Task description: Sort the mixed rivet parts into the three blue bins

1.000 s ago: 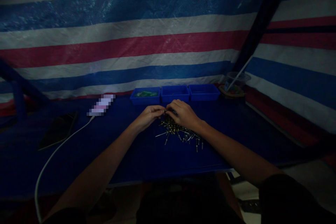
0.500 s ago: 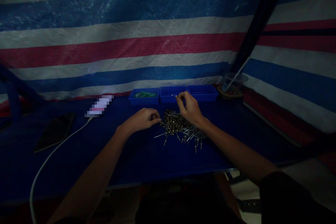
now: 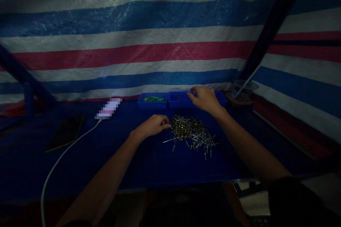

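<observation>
A pile of metal rivet-like pins (image 3: pixel 188 129) lies on the dark blue table (image 3: pixel 165 170). At the pile's left edge my left hand (image 3: pixel 154 125) is closed, thumb and fingers pinched together; whatever is between them is too small to make out. My right hand (image 3: pixel 204 98) hovers over the right part of the middle blue tray (image 3: pixel 181 104), thumb and forefinger apart, with nothing visible between them. A few small bits lie inside that tray. Green pieces fill the left blue tray (image 3: pixel 152 105). Behind my right hand, the right blue tray (image 3: pixel 221 99) is partly hidden.
On the left are a lit phone (image 3: pixel 108 108), its white cable (image 3: pixel 62 152) and a dark tablet or phone (image 3: pixel 65 133). A clear plastic cup (image 3: pixel 241 88) with a straw stands in a woven basket (image 3: pixel 239 101) at the back right. Striped sheeting hangs behind.
My right hand has opened its pinch over the middle tray, and the small piece at its fingertips is no longer seen there. The camera view has shifted slightly. My left hand remains beside the pile.
</observation>
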Demonstrator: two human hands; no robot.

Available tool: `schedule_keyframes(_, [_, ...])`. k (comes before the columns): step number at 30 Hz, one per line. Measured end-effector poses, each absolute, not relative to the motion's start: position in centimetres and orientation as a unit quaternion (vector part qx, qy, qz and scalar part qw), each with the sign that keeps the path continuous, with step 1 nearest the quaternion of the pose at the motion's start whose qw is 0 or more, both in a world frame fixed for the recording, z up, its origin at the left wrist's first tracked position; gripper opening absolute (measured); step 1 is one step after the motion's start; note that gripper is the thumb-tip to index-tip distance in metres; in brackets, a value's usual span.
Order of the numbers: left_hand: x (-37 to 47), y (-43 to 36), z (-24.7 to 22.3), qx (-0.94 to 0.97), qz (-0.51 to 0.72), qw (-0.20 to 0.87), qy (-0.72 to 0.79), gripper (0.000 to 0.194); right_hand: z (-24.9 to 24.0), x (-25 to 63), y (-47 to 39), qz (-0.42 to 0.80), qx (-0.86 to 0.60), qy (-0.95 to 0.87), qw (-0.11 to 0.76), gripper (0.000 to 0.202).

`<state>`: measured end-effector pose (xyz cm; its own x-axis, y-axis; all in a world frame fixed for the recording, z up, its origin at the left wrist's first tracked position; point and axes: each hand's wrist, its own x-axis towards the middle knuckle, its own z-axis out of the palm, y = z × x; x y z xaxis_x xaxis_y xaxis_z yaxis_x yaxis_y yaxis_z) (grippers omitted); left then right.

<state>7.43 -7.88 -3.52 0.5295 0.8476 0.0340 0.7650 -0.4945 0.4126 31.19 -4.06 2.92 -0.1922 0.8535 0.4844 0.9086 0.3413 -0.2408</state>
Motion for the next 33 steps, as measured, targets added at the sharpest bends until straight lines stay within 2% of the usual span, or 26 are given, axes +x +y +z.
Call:
schedule_keyframes(5, [6.9,-7.9,-3.3,0.873,0.106,0.165,0.447,0.022,-2.3,31.4,-6.1,0.042,-0.527,-0.816,0.233,0.029])
schedule_keyframes(9, [7.2,-7.8,-3.8,0.869,0.122,0.161,0.451,0.019,-3.6,29.5,-7.7,0.079,-0.443,-0.86,0.241,0.025])
schedule_keyframes(13, [8.1,-7.7,-4.0,0.862,0.198,0.156,0.439,0.02,-3.7,27.9,-8.9,0.066,-0.37,-0.89,0.256,0.022])
schedule_keyframes(20, [10.0,-8.2,-4.0,0.743,0.375,0.271,0.483,0.036,-3.3,27.7,-9.7,0.007,-0.376,-0.867,0.329,0.018])
schedule_keyframes(24, [11.0,-8.7,-4.2,0.685,0.428,0.258,0.53,0.041,-2.8,27.4,-10.1,-0.056,-0.417,-0.856,0.301,0.021])
schedule_keyframes(29, [11.5,-9.6,-3.6,0.713,0.406,0.189,0.54,0.04,-3.1,27.0,-10.2,-0.07,-0.433,-0.858,0.267,0.021])
schedule_keyframes(31, [11.2,-9.7,-3.0,0.742,0.377,0.162,0.53,0.041,-3.0,27.2,-10.1,-0.065,-0.436,-0.847,0.296,0.018])
schedule_keyframes(33, [10.6,-9.8,-2.1,0.778,0.334,0.133,0.515,0.041,-2.3,27.7,-10.1,-0.063,-0.425,-0.826,0.366,0.017])
